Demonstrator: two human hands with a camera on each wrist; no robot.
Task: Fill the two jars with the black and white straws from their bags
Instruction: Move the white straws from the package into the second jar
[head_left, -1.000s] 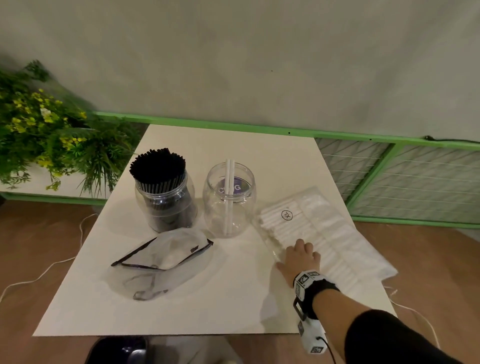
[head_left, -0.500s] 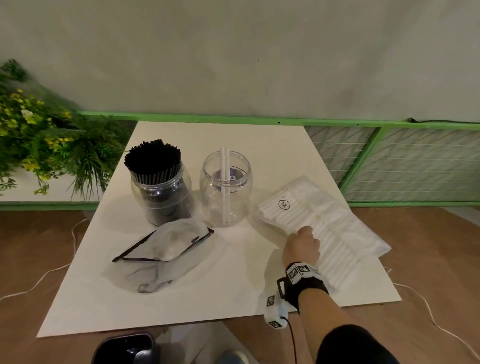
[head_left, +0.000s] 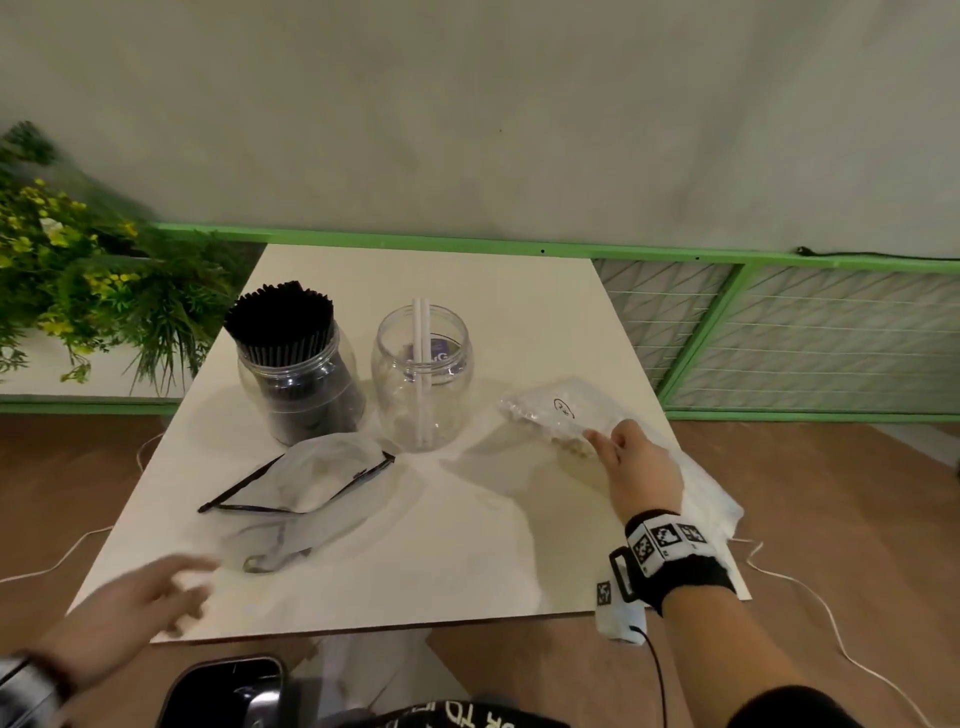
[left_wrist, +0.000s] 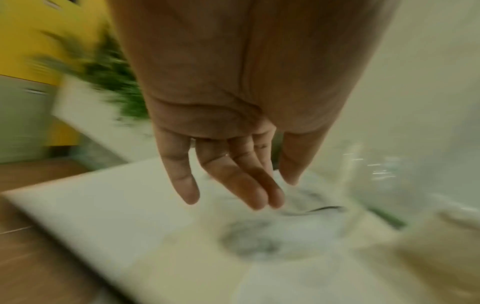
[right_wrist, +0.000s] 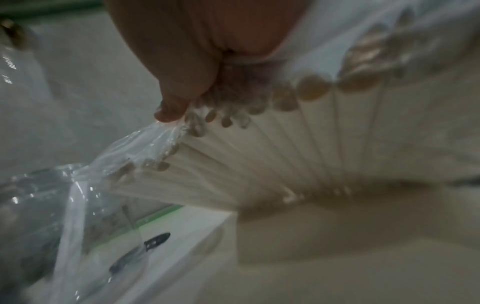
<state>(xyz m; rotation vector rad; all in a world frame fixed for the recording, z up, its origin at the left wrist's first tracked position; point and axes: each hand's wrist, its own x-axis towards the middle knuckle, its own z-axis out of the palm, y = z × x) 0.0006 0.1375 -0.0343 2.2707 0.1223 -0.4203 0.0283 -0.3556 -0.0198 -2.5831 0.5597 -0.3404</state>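
Observation:
The left jar (head_left: 298, 364) is packed with black straws. The clear right jar (head_left: 422, 379) holds two white straws. To its right, my right hand (head_left: 605, 441) grips the bag of white straws (head_left: 561, 410) and holds its end raised off the table. In the right wrist view my thumb (right_wrist: 176, 102) pinches the plastic over the white straws (right_wrist: 259, 164). A nearly empty bag (head_left: 306, 483) with a few black straws lies in front of the jars. My left hand (head_left: 192, 577), blurred and holding nothing, hovers over the table's front left; its fingers (left_wrist: 233, 181) are straight.
The white table (head_left: 467, 561) stands against a green rail (head_left: 519, 247) and a grey wall. A leafy plant (head_left: 78, 291) fills the left side. A dark object (head_left: 228, 686) sits below the front edge. White cables (head_left: 810, 613) lie on the wooden floor.
My right hand went from resting on the flat white-straw bag to gripping it and lifting its end. My left hand has come into view at the front left.

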